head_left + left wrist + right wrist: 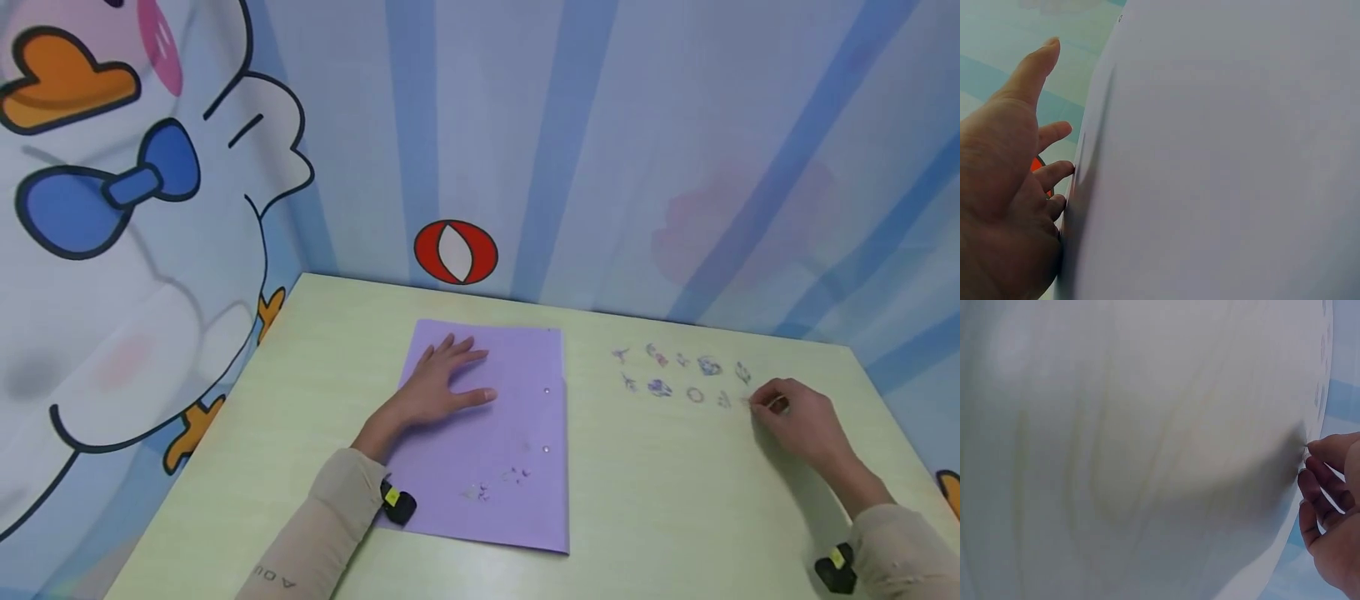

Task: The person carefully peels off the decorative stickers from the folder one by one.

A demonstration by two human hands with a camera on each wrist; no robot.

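Note:
My left hand [442, 392] rests with spread fingers on the upper left of a purple folder [517, 517] lying flat on the table; in the left wrist view its thumb stands off the pale sheet surface. Two small flower stickers [480, 492] sit near the folder's lower edge. On the right, my right hand [806, 421] pinches a small, faint sticker [747, 402] between thumb and forefinger at the end of the lower of two sticker rows. Its details are too small to make out. In the right wrist view the fingertips [1311, 445] meet at the table surface.
Several small purple stickers, among them a ring-shaped one [695, 395] and a heart-like cluster [660, 387], lie in two rows on the pale yellow table [652, 500]. A striped blue backdrop [495, 150] with cartoon figures rises behind and at the sides.

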